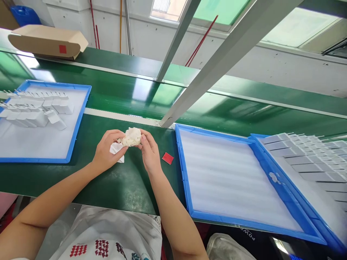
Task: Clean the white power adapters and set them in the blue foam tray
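Between the fingertips of my left hand [106, 150] and my right hand [149, 150] is a cream-white, roundish lump [132, 137] with a ragged, crumpled edge. Its exact kind does not show. Both hands are closed on it from opposite sides, just above the green work surface [121, 186]. A white crumpled piece like tissue [118, 147] shows below my left fingers; whether they hold it I cannot tell. On the surface to the right of my right hand lies a small red square [167, 158].
At left, a blue-rimmed tray [71, 150] bears rows of small white blocks with pins. Another blue-rimmed tray [187, 187] lies right, beside a tray of similar white blocks [309, 159]. A slanted metal post [206, 83] rises behind my hands. A cardboard box [46, 41] stands far left.
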{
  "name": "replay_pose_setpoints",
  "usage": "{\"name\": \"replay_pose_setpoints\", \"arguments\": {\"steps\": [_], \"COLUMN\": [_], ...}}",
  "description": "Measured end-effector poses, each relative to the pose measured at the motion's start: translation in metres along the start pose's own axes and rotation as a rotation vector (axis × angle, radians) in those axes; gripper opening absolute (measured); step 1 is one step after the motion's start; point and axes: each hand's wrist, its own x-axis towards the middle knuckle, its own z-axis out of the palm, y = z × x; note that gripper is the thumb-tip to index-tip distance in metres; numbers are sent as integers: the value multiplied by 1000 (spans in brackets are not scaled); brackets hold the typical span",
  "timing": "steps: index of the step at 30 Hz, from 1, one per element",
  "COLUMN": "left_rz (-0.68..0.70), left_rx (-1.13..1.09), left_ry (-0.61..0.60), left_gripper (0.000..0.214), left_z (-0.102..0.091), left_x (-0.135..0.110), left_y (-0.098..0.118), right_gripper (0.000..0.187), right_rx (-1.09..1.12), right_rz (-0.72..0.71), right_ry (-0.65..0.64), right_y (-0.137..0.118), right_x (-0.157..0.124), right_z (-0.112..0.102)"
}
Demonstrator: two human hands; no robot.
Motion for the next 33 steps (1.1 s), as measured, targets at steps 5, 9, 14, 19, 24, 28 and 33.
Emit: {"name": "replay_pose_setpoints", "arguments": {"steps": [5, 9, 14, 19, 24, 28, 33], "left_rz": [-4, 19, 36, 135, 212, 233, 280], "left_rx": [-84, -97, 26, 90, 117, 111, 123], "left_ry": [-87, -75, 24, 48, 53, 49, 57], "left_gripper": [34, 36, 24, 25, 21, 22, 25], "left_z": [0, -1, -4, -5, -5, -5, -6], "left_x": [-2, 0, 4, 7, 7, 8, 8], "left_y": [1, -1, -4, -5, -4, -4, -3], "right_gripper": [35, 33, 25, 23, 22, 22, 18], "right_rx": [-49, -102, -463, -822, -958, -943, -945], "right_rz": [-2, -21, -426, -908, -1067, -1029, -993], "right_ry": [6, -33, 92, -6, -16, -24, -32], "right_y": [0, 1, -4, -11, -11, -13, -12], "right_x": [0, -2, -9, -5, 0, -1, -2], "right_z": [-1, -1, -3, -11, -11, -10, -12]}}
